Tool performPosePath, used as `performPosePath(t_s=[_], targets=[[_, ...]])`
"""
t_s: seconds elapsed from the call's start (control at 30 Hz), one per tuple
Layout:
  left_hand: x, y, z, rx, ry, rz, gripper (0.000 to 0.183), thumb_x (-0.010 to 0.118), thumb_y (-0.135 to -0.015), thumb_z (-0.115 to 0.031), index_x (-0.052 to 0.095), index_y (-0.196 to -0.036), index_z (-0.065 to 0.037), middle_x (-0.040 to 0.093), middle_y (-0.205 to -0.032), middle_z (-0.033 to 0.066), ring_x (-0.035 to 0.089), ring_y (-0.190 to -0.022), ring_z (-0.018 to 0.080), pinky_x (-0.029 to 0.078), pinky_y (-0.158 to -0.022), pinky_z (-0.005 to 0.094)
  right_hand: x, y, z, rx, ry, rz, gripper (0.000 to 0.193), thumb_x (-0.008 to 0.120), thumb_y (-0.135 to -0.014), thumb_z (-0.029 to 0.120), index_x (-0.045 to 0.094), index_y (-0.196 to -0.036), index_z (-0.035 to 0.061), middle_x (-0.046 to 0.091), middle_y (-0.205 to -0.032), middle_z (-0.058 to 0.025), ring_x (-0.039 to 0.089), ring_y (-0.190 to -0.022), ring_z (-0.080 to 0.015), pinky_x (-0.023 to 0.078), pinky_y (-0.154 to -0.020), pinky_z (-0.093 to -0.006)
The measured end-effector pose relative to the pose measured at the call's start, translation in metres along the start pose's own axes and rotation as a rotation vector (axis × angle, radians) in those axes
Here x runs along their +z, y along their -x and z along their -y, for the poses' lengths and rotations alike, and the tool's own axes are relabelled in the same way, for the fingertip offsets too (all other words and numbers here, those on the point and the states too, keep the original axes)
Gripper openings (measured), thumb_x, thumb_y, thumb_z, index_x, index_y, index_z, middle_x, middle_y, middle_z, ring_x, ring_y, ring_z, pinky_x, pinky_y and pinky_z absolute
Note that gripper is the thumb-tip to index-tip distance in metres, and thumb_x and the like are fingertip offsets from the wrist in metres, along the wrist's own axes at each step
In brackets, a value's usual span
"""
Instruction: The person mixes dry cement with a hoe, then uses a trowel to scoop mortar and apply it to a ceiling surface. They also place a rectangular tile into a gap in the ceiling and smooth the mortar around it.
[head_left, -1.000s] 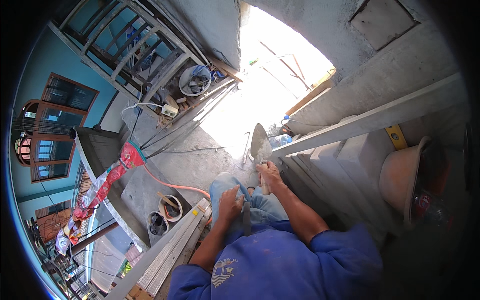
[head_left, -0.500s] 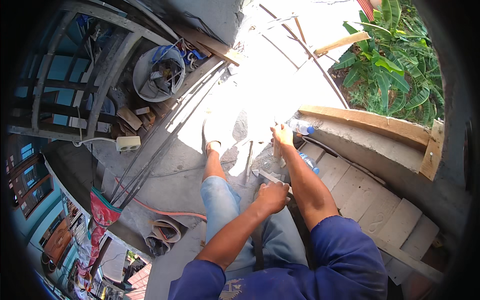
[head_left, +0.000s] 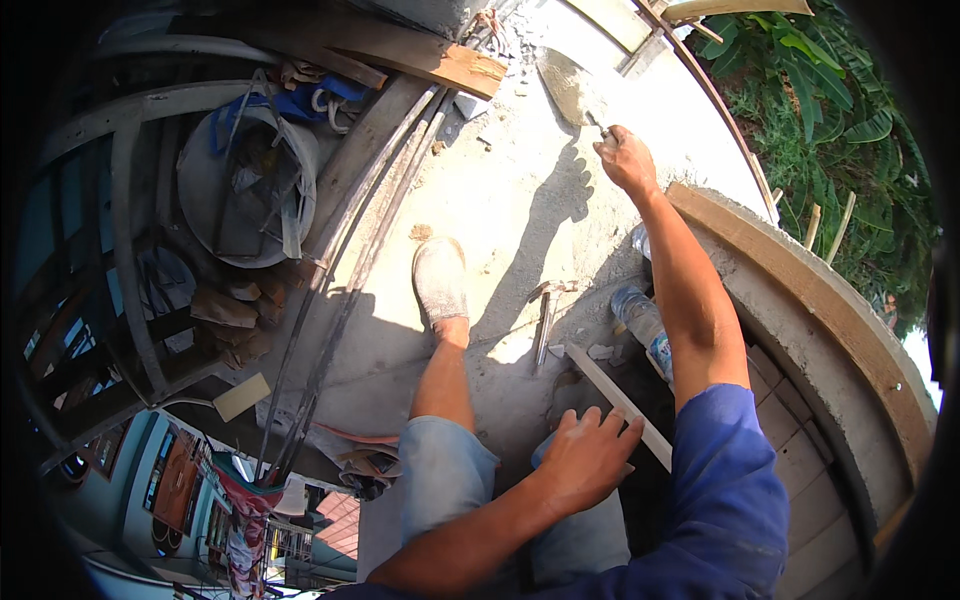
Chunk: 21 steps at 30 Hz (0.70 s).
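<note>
My right hand (head_left: 628, 160) is closed around the handle of a trowel (head_left: 568, 88), reaching far forward. The trowel's broad blade is over the sunlit concrete floor. My left hand (head_left: 585, 455) is above my knee with its fingers spread, the fingertips beside a long pale strip (head_left: 610, 395). Whether they touch the strip I cannot tell, and its underside is hidden. A hammer (head_left: 546, 315) lies on the floor ahead of my left hand. Next to my right forearm is a clear plastic bottle (head_left: 640, 318), and part of another bottle (head_left: 641, 241) shows behind it.
Long metal rods (head_left: 370, 235) run along the floor's left side. Beyond them stand a white bucket (head_left: 305, 170) of scraps and some broken bricks (head_left: 225, 308). A wooden plank (head_left: 800, 310) tops the low wall at right, with plants (head_left: 800, 110) outside. A timber (head_left: 440, 62) lies far left.
My right hand has moved far forward with the trowel, whose blade now shows clearly. My left hand has spread its fingers beside the pale strip. The view has shifted.
</note>
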<state>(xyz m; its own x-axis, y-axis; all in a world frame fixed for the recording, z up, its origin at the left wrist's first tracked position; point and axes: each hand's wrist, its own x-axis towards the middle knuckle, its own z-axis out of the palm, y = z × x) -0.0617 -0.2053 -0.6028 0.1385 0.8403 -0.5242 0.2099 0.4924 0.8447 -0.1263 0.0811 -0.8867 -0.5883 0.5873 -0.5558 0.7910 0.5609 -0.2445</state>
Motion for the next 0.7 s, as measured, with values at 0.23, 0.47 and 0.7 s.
performPosePath(t_s=[0.23, 0.47, 0.7], targets=[[-0.012, -0.01, 0.0, 0.045, -0.028, 0.007, 0.065, 0.073, -0.084, -0.032, 0.049, -0.14, -0.009, 0.056, -0.13, 0.0137, 0.057, -0.111, 0.0311, 0.046, -0.086, 0.0461, -0.03, -0.082, 0.01, 0.056, -0.046, -0.139, 0.039, 0.063, -0.089, 0.03, 0.064, -0.117, 0.0027, 0.07, -0.109, -0.0212, 0.065, -0.106, -0.0384, 0.05, -0.091, -0.045], [-0.015, -0.016, 0.002, 0.012, 0.022, -0.052, 0.062, 0.072, -0.086, -0.031, 0.051, -0.139, -0.008, 0.056, -0.13, 0.0144, 0.056, -0.111, 0.0325, 0.043, -0.087, 0.0485, -0.021, -0.042, 0.009, -0.182, 0.1, -0.017, 0.033, 0.063, -0.088, 0.027, 0.064, -0.114, 0.0064, 0.07, -0.105, -0.0192, 0.065, -0.103, -0.0379, 0.051, -0.088, -0.0446], [-0.011, -0.018, 0.001, -0.007, 0.031, 0.043, 0.062, 0.072, -0.086, -0.032, 0.051, -0.14, -0.008, 0.056, -0.131, 0.0148, 0.057, -0.111, 0.0323, 0.044, -0.087, 0.0477, -0.039, -0.065, -0.016, 0.022, -0.041, 0.013, 0.038, 0.066, -0.088, 0.031, 0.065, -0.113, 0.0015, 0.069, -0.107, -0.0225, 0.064, -0.104, -0.0377, 0.05, -0.089, -0.0438]])
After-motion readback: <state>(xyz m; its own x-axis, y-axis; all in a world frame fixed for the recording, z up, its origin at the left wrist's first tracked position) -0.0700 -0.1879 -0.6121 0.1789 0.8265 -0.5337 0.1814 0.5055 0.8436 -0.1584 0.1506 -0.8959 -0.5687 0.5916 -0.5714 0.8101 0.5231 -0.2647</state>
